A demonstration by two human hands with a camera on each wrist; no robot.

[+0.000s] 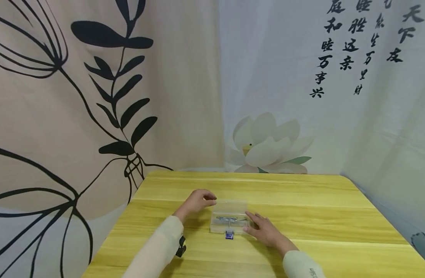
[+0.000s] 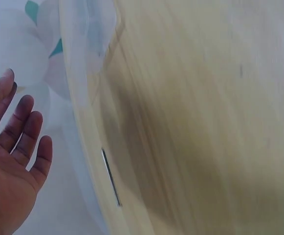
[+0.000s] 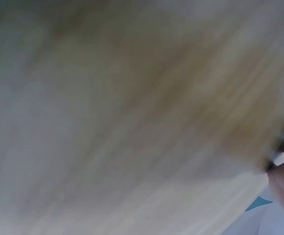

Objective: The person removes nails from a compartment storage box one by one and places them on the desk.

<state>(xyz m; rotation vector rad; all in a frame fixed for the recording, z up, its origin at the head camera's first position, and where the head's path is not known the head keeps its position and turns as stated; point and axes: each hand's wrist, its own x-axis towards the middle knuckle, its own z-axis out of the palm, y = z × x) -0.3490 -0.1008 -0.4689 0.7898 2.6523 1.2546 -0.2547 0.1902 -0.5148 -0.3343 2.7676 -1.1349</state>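
From the head cam, the surface (image 1: 302, 216) was a light yellow wood-grain top tucked into a corner of printed fabric: a beige backdrop (image 1: 94, 116) with big black leaf outlines on the left, a pale one (image 1: 337, 116) with a white lotus and black calligraphy behind and to the right. A clear plastic box (image 1: 230, 221) sat on the surface near the front edge, with some thin metal bits inside and a small blue latch (image 1: 229, 234) on its near side. The left hand (image 1: 197, 201) was at the box's far left corner, fingers curled with the tips touching it; couldn't say whether that grip actually pinched the corner. The right hand (image 1: 264, 229) lay flat just beside the box's right side, fingers straight and touching its edge, grip wide and holding nothing. Both arms were in cream sleeves, with a black wrist mount under the left one. The left wrist cam was blurry: the left hand (image 2: 12, 171) showed palm up with fingers spread and relaxed, beside the clear box wall (image 2: 83, 98) over the wood. The right wrist cam was basically smeared wood grain, only a sliver of hand at the right edge, so no grip readable there.
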